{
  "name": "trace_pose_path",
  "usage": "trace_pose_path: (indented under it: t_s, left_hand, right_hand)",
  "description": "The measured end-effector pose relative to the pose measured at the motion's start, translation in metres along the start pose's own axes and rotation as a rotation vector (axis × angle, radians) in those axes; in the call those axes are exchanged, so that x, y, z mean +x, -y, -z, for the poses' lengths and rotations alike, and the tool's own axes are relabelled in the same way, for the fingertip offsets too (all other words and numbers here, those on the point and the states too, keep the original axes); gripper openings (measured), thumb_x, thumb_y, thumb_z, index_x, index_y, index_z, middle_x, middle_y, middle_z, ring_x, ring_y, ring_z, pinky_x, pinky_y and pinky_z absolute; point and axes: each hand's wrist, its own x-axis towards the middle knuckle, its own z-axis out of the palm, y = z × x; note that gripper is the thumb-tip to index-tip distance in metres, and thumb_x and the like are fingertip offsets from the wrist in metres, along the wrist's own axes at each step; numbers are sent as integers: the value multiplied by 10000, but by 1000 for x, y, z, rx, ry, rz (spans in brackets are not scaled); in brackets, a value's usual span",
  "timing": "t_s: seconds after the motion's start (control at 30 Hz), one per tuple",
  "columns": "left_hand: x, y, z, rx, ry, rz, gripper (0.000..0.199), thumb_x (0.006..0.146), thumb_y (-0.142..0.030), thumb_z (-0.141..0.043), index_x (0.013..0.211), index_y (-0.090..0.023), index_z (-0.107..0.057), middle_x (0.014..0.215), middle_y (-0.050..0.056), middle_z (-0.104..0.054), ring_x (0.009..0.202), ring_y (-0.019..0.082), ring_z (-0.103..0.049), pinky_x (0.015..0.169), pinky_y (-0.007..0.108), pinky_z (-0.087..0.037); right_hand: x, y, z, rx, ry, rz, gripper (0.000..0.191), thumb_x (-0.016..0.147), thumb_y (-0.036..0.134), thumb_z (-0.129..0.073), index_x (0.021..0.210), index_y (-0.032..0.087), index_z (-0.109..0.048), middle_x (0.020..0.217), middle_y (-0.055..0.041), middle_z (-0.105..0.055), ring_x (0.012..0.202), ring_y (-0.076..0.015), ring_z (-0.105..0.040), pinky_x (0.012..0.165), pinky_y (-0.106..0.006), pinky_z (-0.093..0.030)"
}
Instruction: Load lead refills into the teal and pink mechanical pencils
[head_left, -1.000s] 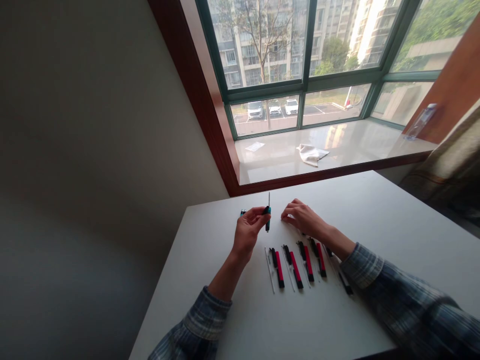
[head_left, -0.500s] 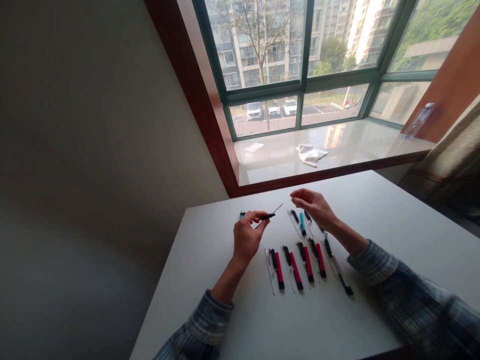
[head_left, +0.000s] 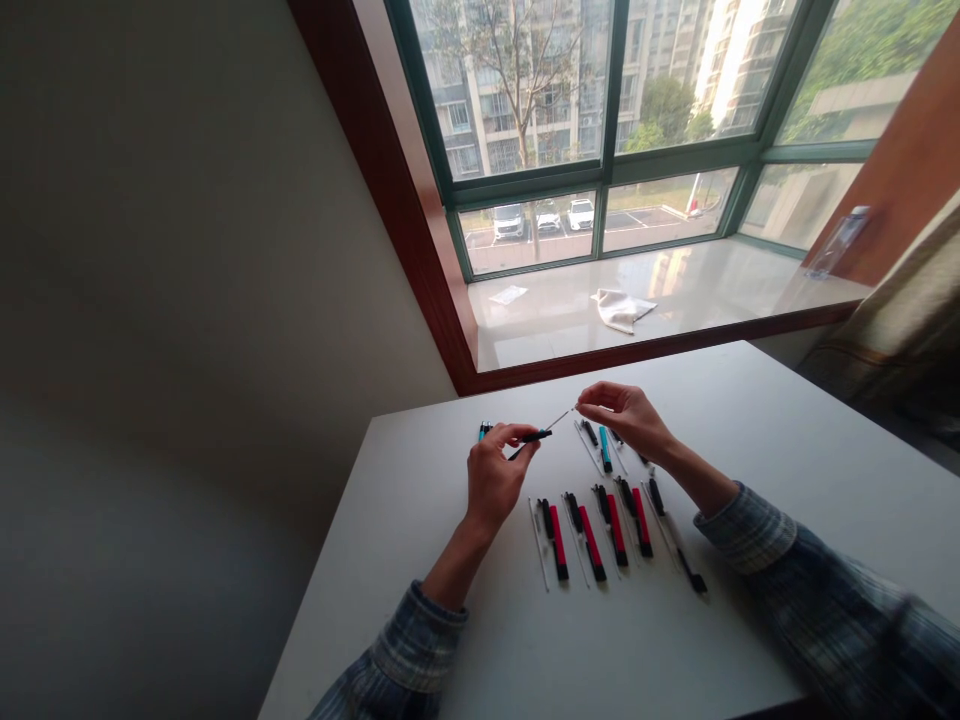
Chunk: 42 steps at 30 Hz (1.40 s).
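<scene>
My left hand (head_left: 499, 465) grips a slim black-handled precision screwdriver (head_left: 534, 435), its thin shaft pointing right. The tip of that shaft reaches the thumb and forefinger of my right hand (head_left: 626, 415), but I cannot tell whether they pinch it. Just past my left fingers lies a small blue-and-black piece (head_left: 485, 430). Below my right hand, a teal handle (head_left: 604, 450) lies between black tool pieces (head_left: 589, 432). Nearer me, a row of red-and-black tool handles (head_left: 592, 540) lies on the table, each beside a thin shaft.
The white table (head_left: 525, 650) ends at its left and far edges, below a polished stone window ledge (head_left: 697, 285). On the ledge are a crumpled white cloth (head_left: 622, 310), a paper slip (head_left: 508, 294) and a clear bottle (head_left: 838, 242).
The screwdriver has turned from upright to nearly level in my left hand. The teal handle has left that hand and lies on the table. My right hand has moved to the shaft's tip.
</scene>
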Motion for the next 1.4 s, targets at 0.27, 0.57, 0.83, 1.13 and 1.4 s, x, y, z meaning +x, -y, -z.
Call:
trace_pose_path:
  t_s: [0.27, 0.57, 0.83, 1.13, 1.4]
  left_hand:
    - [0, 0, 0, -2, 11, -11, 133, 844, -283, -744, 965, -286, -799, 954, 32, -766, 882, 248, -657, 811, 397, -500]
    - [0, -6, -1, -12, 39, -17, 131, 845, -266, -746, 962, -281, -803, 938, 35, -768, 885, 246, -663, 829, 400, -500]
    - [-3, -12, -4, -107, 141, -25, 162, 839, -340, -775, 977, -262, -808, 964, 70, -771, 931, 262, -686, 879, 413, -532]
    - [-3, -2, -4, -6, 44, 20, 225, 866, -312, -737, 1088, -278, -747, 974, 29, -772, 930, 251, -683, 905, 415, -483]
    - [9, 7, 13, 154, -122, -34, 120, 870, -263, -714, 979, -279, -761, 1006, 36, -761, 982, 281, -639, 890, 409, -461]
  right_hand:
    - [0, 0, 0, -7, 22, 1, 370, 797, 517, -811, 987, 209, -733, 986, -66, -747, 942, -229, -703, 894, -427, -590]
    - [-1, -2, -6, -7, 123, -27, 343, 811, 486, -803, 964, 187, -731, 969, -65, -736, 919, -219, -695, 864, -401, -574]
    - [-6, 0, -21, -41, 292, -2, 365, 781, 444, -834, 1049, 219, -733, 1092, -74, -724, 1006, -236, -676, 855, -395, -558]
    - [-6, 4, -11, 309, 84, -81, 297, 806, 409, -821, 998, 220, -697, 1178, -89, -741, 1130, -255, -677, 986, -419, -528]
    - [-1, -9, 2, -80, 12, 9, 341, 934, 459, -666, 1188, 242, -736, 1093, -83, -701, 977, -231, -667, 832, -385, -576]
